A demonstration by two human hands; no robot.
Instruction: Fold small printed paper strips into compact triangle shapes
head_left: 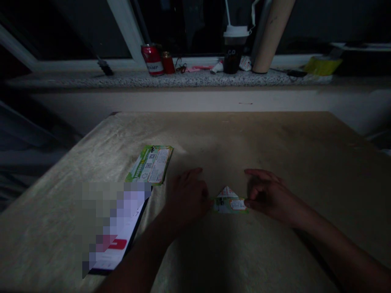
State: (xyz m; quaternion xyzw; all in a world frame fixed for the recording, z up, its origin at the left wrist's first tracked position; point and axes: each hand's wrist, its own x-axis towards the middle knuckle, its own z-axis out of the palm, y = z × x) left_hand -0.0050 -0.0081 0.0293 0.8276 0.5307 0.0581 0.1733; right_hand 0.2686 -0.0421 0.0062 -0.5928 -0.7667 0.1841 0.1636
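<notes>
A small folded paper point(227, 206), green and white with print and a pointed triangular top, lies on the table in front of me. My right hand point(267, 195) pinches its right edge between thumb and curled finger, with the index finger stretched forward. At the paper's left edge is my left hand point(189, 195), its fingers curled and its thumb side against the edge; dimness blurs the exact grip. Beyond my left hand lies a stack of printed green and white flyers point(152, 165). A lit phone point(117, 244), partly pixelated, rests beside my left forearm.
A cloth-covered table point(275, 142) reaches to the wall under a window. On the speckled sill point(189, 81) stand a red can point(152, 61), a small red container point(168, 63), a lidded dark cup point(233, 53), a cardboard tube point(270, 40) and a yellow item point(322, 66).
</notes>
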